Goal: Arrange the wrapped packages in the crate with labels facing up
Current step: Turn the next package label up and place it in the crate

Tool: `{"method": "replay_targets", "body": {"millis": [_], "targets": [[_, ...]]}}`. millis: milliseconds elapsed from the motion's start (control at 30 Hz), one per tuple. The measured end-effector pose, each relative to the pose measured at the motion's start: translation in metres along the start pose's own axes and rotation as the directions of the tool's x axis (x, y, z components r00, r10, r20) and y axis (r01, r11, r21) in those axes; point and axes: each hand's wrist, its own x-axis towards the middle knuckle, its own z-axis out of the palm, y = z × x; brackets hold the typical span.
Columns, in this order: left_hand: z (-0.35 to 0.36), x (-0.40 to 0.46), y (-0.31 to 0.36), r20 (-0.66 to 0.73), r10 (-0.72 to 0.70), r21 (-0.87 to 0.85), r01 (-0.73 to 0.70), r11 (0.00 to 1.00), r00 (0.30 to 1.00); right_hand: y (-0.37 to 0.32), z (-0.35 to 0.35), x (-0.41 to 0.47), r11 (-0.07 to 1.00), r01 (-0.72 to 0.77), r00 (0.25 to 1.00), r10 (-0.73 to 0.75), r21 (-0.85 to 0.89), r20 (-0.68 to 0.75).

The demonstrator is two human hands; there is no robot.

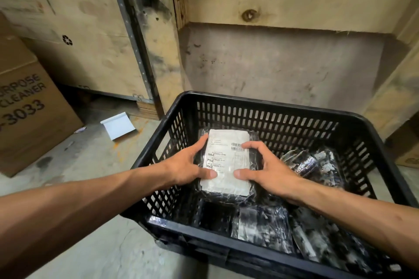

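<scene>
**Grip on both flanks of the labelled package, label up, inside the crate**

Grip state first: two bare hands share one package. Going left to right.

- Floor left of the crate: a cardboard box (27, 118) with printed lettering, and a loose white card (119, 128) lying near it. Neither matters to the job.
- Left hand (186, 165): fingers run along the package's left long edge, thumb laid on the label's near left corner. Partly closed, in contact, not a full wrap.
- Wrapped package (226, 161): sits in the far-left part of the black crate (260, 102), white label uppermost and readable. Long axis runs near-to-far from the wearer, tipped slightly to the right at the far end. It looks to rest on other dark wrapped goods; what is underneath is hard to make out.
- Right hand (269, 172): fingertips curled onto the right long edge by the barcode, thumb pressing the near right corner. Same half-closed hold.
- Right and near parts of the crate: more wrapped packages (313, 163), glossy and jumbled, no clean label showing on them.

Judgement: both hands are equally close, one per long side, so the coming move is likely a small push or squaring along that near-far axis, then release. The unlabelled-looking bundles on the right sit nearer the right hand and probably need turning.
</scene>
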Motion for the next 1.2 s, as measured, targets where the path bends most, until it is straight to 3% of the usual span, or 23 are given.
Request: {"method": "replay_targets", "body": {"millis": [267,367,467,700,767,900,1067,1200], "targets": [[0.004,0.029,-0.004,-0.163,-0.161,0.098,0.178,0.979,0.973,0.015,0.032,0.042,0.994,-0.044,0.999,0.044,-0.098,-0.006],[-0.004,0.046,-0.004,-0.257,-0.154,0.162,0.2,0.966,0.954,0.018,0.039,0.062,0.989,-0.022,0.999,0.017,-0.148,-0.036],[-0.005,0.052,-0.012,-0.307,-0.109,0.335,0.214,0.918,0.946,0.028,0.047,0.074,0.954,-0.001,0.999,0.014,-0.301,0.041],[-0.01,0.058,-0.016,-0.245,-0.131,0.465,0.235,0.853,0.961,0.04,0.037,0.089,0.843,0.016,0.984,0.081,-0.538,0.156],[-0.005,0.055,-0.014,-0.232,-0.122,0.576,0.238,0.782,0.965,0.038,0.04,0.089,0.738,0.015,0.982,0.116,-0.675,0.148],[0.003,0.043,-0.018,-0.215,-0.037,0.805,0.198,0.559,0.976,0.032,0.036,0.083,0.523,0.229,0.972,-0.087,-0.821,0.216],[-0.011,0.044,-0.019,-0.024,-0.124,0.847,0.086,0.525,0.992,0.034,0.037,0.078,0.475,0.295,0.949,-0.043,-0.829,0.313],[-0.014,0.058,-0.015,0.03,-0.212,0.855,0.085,0.511,0.977,0.034,0.037,0.08,0.483,0.295,0.944,-0.01,-0.825,0.331]]}}
